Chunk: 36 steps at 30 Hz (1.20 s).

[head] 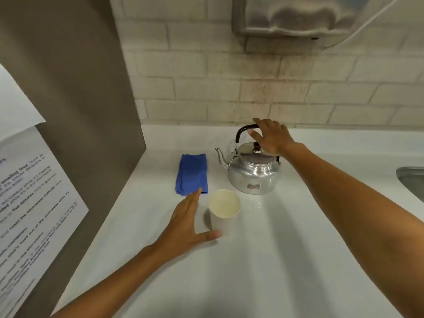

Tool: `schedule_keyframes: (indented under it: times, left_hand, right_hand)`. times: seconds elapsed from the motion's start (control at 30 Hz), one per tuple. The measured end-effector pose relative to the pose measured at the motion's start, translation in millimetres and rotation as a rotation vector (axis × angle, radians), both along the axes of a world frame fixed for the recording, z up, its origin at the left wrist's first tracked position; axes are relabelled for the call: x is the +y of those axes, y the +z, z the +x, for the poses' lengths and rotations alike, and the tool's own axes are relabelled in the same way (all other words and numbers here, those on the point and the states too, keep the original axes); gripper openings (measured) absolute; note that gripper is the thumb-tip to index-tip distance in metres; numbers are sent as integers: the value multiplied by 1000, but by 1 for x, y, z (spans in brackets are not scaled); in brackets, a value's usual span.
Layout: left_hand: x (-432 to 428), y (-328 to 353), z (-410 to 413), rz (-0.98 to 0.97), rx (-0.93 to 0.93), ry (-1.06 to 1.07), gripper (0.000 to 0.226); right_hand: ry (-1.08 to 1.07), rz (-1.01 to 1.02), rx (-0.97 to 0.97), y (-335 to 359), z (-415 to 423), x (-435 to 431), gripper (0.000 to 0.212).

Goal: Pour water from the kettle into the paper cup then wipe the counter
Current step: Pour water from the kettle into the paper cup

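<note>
A shiny metal kettle (252,173) with a black handle stands upright on the white counter (263,260), its spout pointing left. My right hand (271,137) is over the handle's top, fingers spread, not closed around it. A white paper cup (223,211) stands upright in front of the kettle, looking empty. My left hand (187,223) is open beside the cup's left side, the thumb at its base. A folded blue cloth (192,174) lies to the left of the kettle, behind my left fingertips.
A brown panel (75,111) with printed paper notices (29,203) walls the left side. A brick wall (252,88) runs behind the counter, with a paper towel dispenser (298,17) above. A metal sink edge (411,180) shows at the right.
</note>
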State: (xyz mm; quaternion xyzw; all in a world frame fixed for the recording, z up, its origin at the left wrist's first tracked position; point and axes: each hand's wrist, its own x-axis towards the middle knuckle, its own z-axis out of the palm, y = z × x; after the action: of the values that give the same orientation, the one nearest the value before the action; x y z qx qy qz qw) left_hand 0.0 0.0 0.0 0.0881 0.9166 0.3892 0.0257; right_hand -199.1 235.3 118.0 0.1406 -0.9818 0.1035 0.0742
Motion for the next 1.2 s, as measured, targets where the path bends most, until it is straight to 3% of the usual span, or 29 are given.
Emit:
schedule_keyframes:
  times: [0.17,0.3,0.47,0.87,1.2]
  left_hand:
    - [18,-13,-11,240,-112,-40,117]
    - [35,-20,-17,412,-145,-3,96]
    - [48,-22,-19,409,-139,84,85]
    - [55,-21,-22,403,-90,171,87]
    - [59,-24,-32,365,-77,243,92]
  right_hand:
    - [-51,-176,29,2,-9,-4,54]
    - [-109,-346,1,8,-17,-7,62]
    - [-158,-368,27,7,-25,-10,63]
    - [-286,-406,60,11,-15,-6,52]
    - [-171,-328,145,41,15,24,46]
